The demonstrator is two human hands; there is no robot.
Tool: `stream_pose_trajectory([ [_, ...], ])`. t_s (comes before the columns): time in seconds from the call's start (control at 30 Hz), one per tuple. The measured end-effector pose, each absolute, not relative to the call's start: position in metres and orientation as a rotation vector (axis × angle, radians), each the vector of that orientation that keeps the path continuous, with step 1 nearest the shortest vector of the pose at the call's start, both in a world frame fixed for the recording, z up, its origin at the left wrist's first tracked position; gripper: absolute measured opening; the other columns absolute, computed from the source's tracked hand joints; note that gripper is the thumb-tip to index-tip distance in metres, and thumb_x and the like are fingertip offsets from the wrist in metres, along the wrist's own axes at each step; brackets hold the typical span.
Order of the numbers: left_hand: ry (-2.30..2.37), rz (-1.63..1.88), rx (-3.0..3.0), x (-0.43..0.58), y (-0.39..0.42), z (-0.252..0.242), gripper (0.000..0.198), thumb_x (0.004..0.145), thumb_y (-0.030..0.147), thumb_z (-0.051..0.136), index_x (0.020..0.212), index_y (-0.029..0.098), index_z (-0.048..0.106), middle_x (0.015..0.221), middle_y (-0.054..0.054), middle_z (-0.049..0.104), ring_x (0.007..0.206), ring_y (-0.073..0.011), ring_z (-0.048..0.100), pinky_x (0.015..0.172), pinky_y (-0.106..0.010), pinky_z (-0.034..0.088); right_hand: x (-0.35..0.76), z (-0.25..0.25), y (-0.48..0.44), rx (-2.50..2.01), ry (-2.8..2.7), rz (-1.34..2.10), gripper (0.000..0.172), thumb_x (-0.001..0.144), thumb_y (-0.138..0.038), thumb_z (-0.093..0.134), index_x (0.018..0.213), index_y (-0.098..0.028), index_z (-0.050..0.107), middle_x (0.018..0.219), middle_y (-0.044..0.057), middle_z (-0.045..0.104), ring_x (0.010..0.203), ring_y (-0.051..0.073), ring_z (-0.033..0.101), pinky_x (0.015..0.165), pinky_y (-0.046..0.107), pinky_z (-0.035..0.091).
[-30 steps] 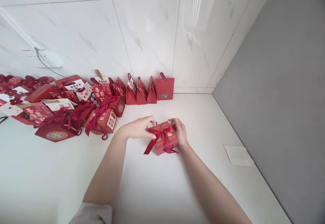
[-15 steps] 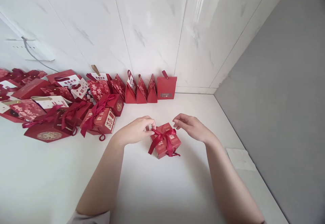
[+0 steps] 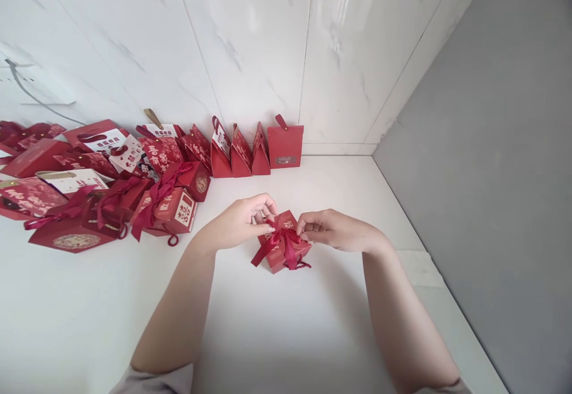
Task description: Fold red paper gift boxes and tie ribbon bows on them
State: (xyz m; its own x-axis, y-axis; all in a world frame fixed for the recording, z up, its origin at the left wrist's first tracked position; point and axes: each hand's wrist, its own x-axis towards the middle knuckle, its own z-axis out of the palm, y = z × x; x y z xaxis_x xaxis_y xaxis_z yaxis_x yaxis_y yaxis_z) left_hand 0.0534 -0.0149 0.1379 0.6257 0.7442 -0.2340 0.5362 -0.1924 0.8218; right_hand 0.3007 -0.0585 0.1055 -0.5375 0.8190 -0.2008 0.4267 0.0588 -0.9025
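A small red gift box (image 3: 277, 260) with pale printed characters rests on the white tabletop between my hands. A dark red ribbon (image 3: 290, 255) is tied in a bow on top, its tails hanging over the box. My left hand (image 3: 243, 222) pinches the bow's left loop between thumb and fingers. On the other side, my right hand (image 3: 333, 229) has its thumb and fingers closed on the right loop. A twisted red cord (image 3: 304, 265) sticks out at the box's lower right.
Many red gift boxes crowd the left, among them a ribboned box (image 3: 167, 215) and a hexagonal box (image 3: 75, 236). Several pointed boxes (image 3: 242, 158) and a flat-fronted box (image 3: 286, 146) stand along the tiled wall (image 3: 250, 36). A grey panel (image 3: 496, 173) borders the right.
My right hand has come in from beside the box and closed on the bow's right loop. My left hand keeps its pinch on the left loop. The view has shifted slightly.
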Motion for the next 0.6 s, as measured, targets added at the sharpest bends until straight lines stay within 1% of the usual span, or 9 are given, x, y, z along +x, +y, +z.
stream_pose_trajectory([
  [0.1,1.147,0.237,1.903,0.049,-0.012,0.138,0.024,0.077,0.03,0.064,0.097,0.022,0.056,0.079,0.001,0.062,0.07,-0.0145,0.056,0.061,-0.025,0.04,0.298,0.107,-0.058,-1.25,-1.994,1.507,0.016,0.088,-0.033,0.05,0.092,-0.024,0.063,0.076,-0.002,0.058,0.064,0.013,0.048,0.06,0.026,0.037],
  [0.2,1.074,0.158,1.904,0.048,-0.011,0.141,0.023,0.079,0.03,0.063,0.1,0.023,0.057,0.082,0.001,0.066,0.072,-0.0142,0.056,0.062,-0.025,0.039,0.296,0.108,-0.058,-1.245,-2.017,1.547,0.011,0.086,-0.031,0.054,0.089,-0.023,0.06,0.073,-0.003,0.056,0.062,0.012,0.046,0.058,0.025,0.037],
  [0.27,0.96,0.132,1.884,0.049,-0.011,0.144,0.023,0.081,0.029,0.061,0.103,0.024,0.057,0.089,0.0,0.067,0.075,-0.014,0.057,0.065,-0.026,0.04,0.295,0.109,-0.058,-1.229,-2.01,1.601,0.012,0.088,-0.032,0.052,0.087,-0.022,0.059,0.072,-0.003,0.057,0.062,0.013,0.051,0.059,0.026,0.04],
  [0.37,0.839,0.092,1.827,0.05,-0.014,0.148,0.023,0.087,0.031,0.055,0.108,0.024,0.055,0.093,-0.001,0.063,0.075,-0.0131,0.057,0.069,-0.027,0.042,0.295,0.11,-0.058,-1.193,-1.963,1.75,0.02,0.092,-0.037,0.047,0.091,-0.02,0.059,0.075,0.001,0.063,0.064,0.015,0.06,0.064,0.029,0.047],
  [0.5,0.822,-0.059,1.731,0.049,-0.016,0.15,0.024,0.093,0.037,0.043,0.11,0.024,0.053,0.08,0.001,0.056,0.065,-0.0124,0.054,0.067,-0.028,0.042,0.297,0.109,-0.058,-1.193,-1.923,1.834,0.031,0.092,-0.045,0.049,0.101,-0.019,0.062,0.078,0.003,0.067,0.064,0.016,0.064,0.064,0.03,0.05],
  [0.6,0.888,-0.107,1.684,0.049,-0.014,0.148,0.027,0.095,0.041,0.039,0.111,0.024,0.053,0.073,0.002,0.052,0.064,-0.0133,0.053,0.068,-0.029,0.044,0.299,0.107,-0.057,-1.196,-1.93,1.818,0.033,0.092,-0.047,0.051,0.101,-0.018,0.064,0.076,0.003,0.067,0.063,0.016,0.063,0.063,0.03,0.05],
])
